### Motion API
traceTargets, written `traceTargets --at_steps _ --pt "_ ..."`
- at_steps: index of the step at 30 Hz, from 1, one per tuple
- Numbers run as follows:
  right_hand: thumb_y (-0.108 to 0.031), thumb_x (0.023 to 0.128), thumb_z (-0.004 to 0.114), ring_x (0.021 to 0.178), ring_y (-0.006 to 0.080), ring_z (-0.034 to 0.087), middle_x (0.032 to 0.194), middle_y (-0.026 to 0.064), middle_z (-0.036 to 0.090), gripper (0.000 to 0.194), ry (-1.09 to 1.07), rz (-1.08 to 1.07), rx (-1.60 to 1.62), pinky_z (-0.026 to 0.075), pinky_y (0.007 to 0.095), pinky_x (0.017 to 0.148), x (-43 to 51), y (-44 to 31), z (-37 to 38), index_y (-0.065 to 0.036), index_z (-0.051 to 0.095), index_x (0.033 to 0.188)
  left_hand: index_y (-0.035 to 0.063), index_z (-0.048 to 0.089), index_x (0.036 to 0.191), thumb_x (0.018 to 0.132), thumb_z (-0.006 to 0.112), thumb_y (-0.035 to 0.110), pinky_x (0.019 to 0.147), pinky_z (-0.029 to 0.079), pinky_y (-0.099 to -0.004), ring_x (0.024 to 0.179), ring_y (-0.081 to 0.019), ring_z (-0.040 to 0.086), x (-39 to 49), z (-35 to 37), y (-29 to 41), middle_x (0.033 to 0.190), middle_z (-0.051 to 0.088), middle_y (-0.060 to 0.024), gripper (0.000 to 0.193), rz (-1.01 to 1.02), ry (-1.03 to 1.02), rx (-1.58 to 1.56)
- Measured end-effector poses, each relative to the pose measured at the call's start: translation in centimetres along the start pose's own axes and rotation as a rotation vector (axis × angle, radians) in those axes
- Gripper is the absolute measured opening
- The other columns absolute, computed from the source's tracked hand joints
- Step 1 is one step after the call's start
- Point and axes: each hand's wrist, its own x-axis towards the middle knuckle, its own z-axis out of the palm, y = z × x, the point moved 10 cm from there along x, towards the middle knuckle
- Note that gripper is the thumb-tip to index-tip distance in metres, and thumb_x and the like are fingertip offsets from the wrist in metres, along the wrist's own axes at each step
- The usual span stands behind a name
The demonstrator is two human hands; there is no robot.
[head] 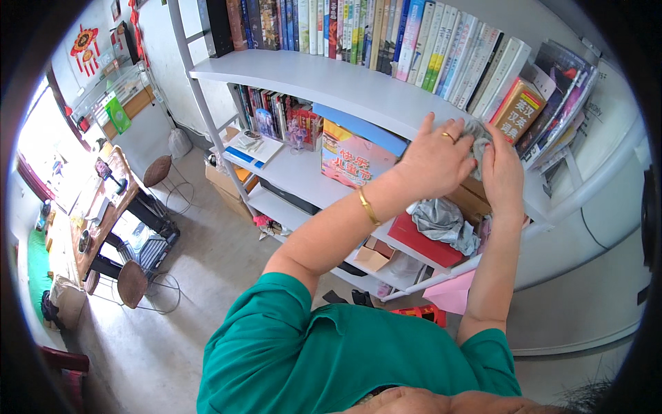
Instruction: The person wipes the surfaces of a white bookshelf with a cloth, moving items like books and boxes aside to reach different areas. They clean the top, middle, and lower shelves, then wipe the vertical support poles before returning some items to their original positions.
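A crumpled grey cloth is bunched between my two hands at the front edge of the upper white shelf. My left hand, with a ring and a gold bangle on its wrist, lies on the cloth's left side with fingers spread. My right hand has its fingers curled against the cloth's right side. Just behind the hands, a brown-covered dictionary leans among other books. A row of upright books stands along the shelf. The hands hide part of the cloth.
Below are a pink box, a red box with crumpled silvery-grey fabric on it, and an open cardboard box. White shelf posts frame the unit. At left are stools and a wooden table.
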Motion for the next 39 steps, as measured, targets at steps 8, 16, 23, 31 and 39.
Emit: traceTargets --at_steps 8,16,23,31,39 --pt "-0.026 0.088 0.063 0.108 0.0357 0.059 0.114 0.0184 0.064 0.038 -0.249 -0.232 -0.078 0.047 0.0429 0.094 3.6 -9.3 10.7 -0.012 0.062 0.123 -0.0006 0.058 0.112 0.088 0.054 0.002 0.095 0.043 -0.0434 0.107 -0.0384 0.056 -8.0 -11.5 -16.4 0.120 0.057 -0.0220 0.024 -0.332 0.603 -0.202" --pt "-0.032 0.091 0.055 0.093 0.0409 0.063 0.098 0.0221 0.067 0.033 -0.326 0.158 -0.338 0.050 0.0480 0.081 5.4 -1.5 6.7 -0.005 0.065 0.107 0.0012 0.054 0.123 0.081 0.062 0.007 0.096 0.046 -0.0455 0.111 -0.0386 0.055 -11.5 -4.3 -17.7 0.124 0.055 -0.0195 0.044 -0.261 -0.013 -0.137" --pt "-0.031 0.093 0.055 0.097 0.0410 0.062 0.104 0.0223 0.066 0.034 -0.364 -0.134 -0.063 0.049 0.0466 0.084 5.8 -7.8 11.3 -0.005 0.062 0.113 0.0010 0.054 0.120 0.081 0.065 0.016 0.075 0.056 -0.0467 0.093 -0.0377 0.065 -9.1 1.8 -19.5 0.109 0.061 -0.0212 0.043 -0.259 -0.312 0.098" --pt "-0.030 0.095 0.054 0.108 0.0402 0.060 0.117 0.0247 0.063 0.041 -0.462 0.158 -0.324 0.046 0.0413 0.093 6.1 0.4 8.8 -0.002 0.056 0.125 0.0017 0.056 0.110 0.078 0.063 0.009 0.072 0.056 -0.0432 0.088 -0.0347 0.066 -9.2 2.7 -20.5 0.099 0.064 -0.0186 0.034 -0.295 -0.234 0.075" --pt "-0.026 0.095 0.053 0.114 0.0392 0.056 0.124 0.0237 0.060 0.043 -0.460 -0.049 -0.131 0.042 0.0390 0.098 6.3 -4.8 11.3 0.002 0.052 0.128 0.0043 0.054 0.118 0.085 0.063 0.015 0.078 0.055 -0.0472 0.095 -0.0395 0.064 -9.3 4.8 -20.0 0.113 0.061 -0.0190 0.036 -0.327 -0.206 -0.069"
